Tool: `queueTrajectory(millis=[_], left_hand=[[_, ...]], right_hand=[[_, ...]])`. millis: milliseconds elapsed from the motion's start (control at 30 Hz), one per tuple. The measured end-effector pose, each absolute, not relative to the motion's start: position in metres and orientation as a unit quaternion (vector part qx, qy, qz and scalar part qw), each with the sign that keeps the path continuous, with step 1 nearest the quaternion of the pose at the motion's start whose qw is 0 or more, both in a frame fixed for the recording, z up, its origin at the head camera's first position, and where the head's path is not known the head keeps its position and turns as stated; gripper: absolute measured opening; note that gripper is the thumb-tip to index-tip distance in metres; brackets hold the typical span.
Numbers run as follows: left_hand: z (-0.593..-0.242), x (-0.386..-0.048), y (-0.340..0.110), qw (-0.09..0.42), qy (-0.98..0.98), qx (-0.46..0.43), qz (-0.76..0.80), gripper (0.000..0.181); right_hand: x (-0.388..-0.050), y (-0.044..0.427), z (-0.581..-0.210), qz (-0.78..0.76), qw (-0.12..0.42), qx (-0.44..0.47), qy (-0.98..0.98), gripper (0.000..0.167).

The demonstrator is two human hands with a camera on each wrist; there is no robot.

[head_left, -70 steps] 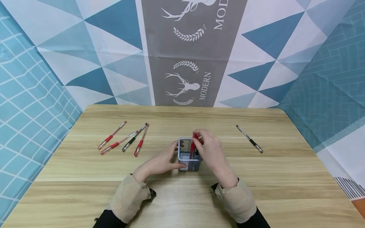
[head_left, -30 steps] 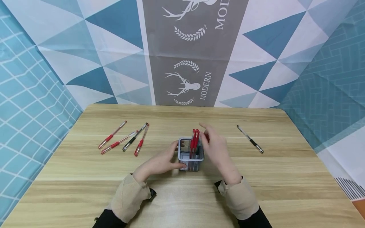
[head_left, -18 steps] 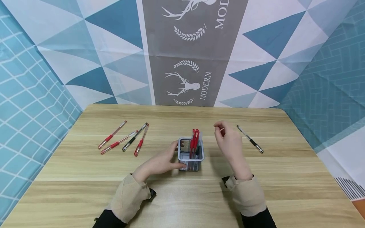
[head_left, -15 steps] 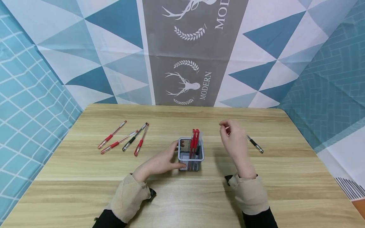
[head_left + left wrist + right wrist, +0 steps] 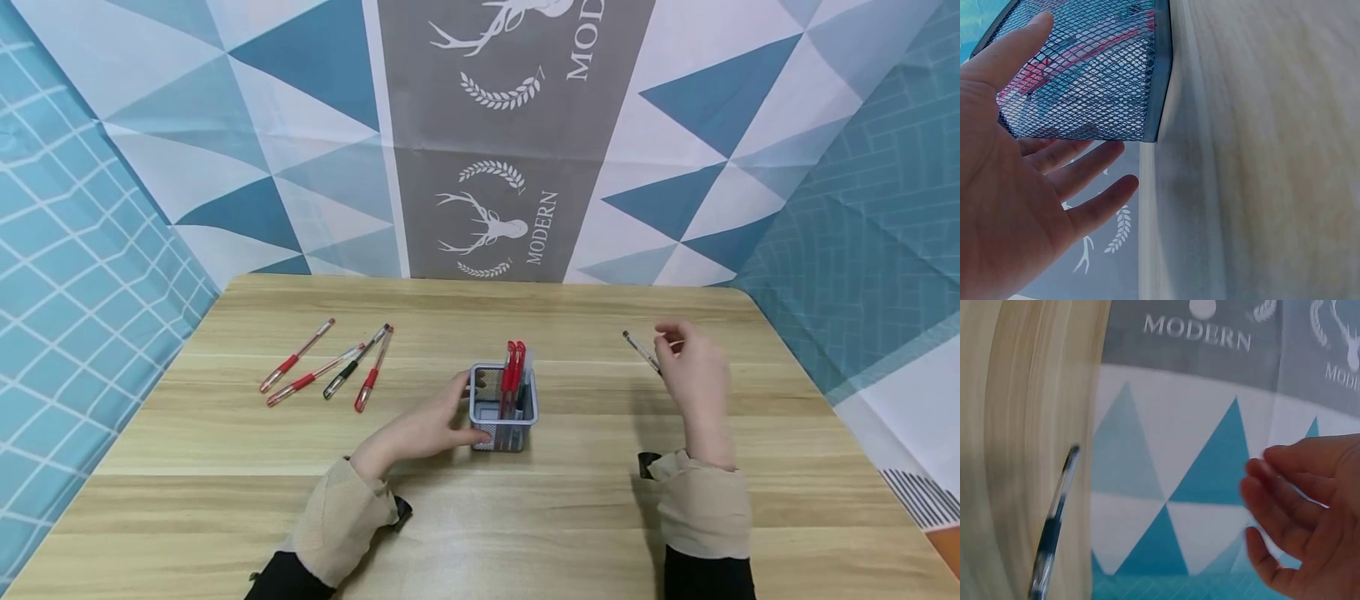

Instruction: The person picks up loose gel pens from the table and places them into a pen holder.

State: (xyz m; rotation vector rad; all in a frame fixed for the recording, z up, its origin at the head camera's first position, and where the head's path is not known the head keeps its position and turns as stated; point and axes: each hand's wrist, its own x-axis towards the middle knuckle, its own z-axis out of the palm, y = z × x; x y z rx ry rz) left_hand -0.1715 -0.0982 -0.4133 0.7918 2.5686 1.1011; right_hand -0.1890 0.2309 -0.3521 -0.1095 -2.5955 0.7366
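1. The lone pen (image 5: 642,353) lies flat on the right part of the counter (image 5: 480,525), just left of the right hand (image 5: 696,379) and below it. Its near end is hidden behind that hand in the head view.
2. Its long axis slants from far left to near right, so it crosses the line of the right forearm instead of running along it. By my judgement, a grasp turns on this: the fingers have to come down and leftward, then close across the slant.
3. The right hand is clearly the nearer one. It hangs in the air, fingers loosely bent toward the thumb, with nothing between them; the right wrist view shows a gap between hand and pen, whose dark grip faces the camera there.
4. The left hand (image 5: 423,429) is well apart from that pen. It holds the mesh cup (image 5: 513,437) from the left, thumb on the near wall, fingers fanned around the far side; how firmly it presses, I cannot tell.
5. The cup stands upright, with two red pens (image 5: 520,362) and at least one darker pen (image 5: 521,398) leaning at its right side.
6. Four loose pens (image 5: 356,362), three red and one black, lie left of the cup, beyond the left hand.
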Motion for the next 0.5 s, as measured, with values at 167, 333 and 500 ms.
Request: queueTrajectory(millis=[167, 333, 500], left_hand=[[-0.414, -0.172, -0.099, 0.121, 0.876, 0.269, 0.382, 0.094], [-0.414, -0.171, -0.098, 0.121, 0.878, 0.267, 0.378, 0.093], [-0.414, -0.171, -0.098, 0.121, 0.880, 0.266, 0.374, 0.093]], right_hand=[[-0.188, 0.249, -0.357, 0.245, 0.169, -0.051, -0.953, 0.025], [-0.189, 0.260, -0.364, 0.228, 0.128, -0.065, -0.963, 0.028], [-0.191, 0.265, -0.371, 0.208, 0.091, -0.085, -0.970, 0.030]])
